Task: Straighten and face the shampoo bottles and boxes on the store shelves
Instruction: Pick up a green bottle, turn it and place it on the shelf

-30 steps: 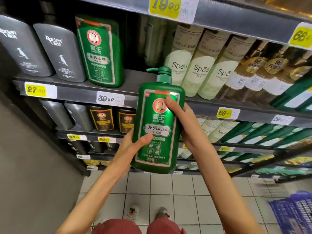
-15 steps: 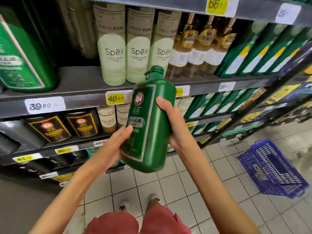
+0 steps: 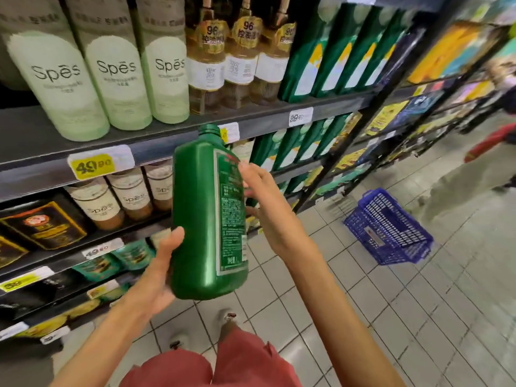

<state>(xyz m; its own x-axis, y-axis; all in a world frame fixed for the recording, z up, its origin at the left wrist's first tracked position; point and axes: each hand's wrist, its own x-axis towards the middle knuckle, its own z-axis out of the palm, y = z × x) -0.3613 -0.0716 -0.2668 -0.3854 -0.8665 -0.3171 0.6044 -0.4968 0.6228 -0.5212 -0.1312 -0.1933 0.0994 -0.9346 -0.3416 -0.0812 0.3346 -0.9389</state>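
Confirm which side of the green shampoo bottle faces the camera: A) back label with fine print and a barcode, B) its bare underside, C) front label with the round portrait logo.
A: the green shampoo bottle shows a label of dense fine print with a barcode low down, by the right hand; the left hand holds its base.

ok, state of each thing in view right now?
green bottle, held in the air, upright, back label showing.
left hand, grips the bottle's lower side.
right hand, fingers straight, touching the back label.
Spes bottles, upright on shelf, labels facing out.
amber bottles, upright on shelf, labels facing out.
blue basket, on the floor.
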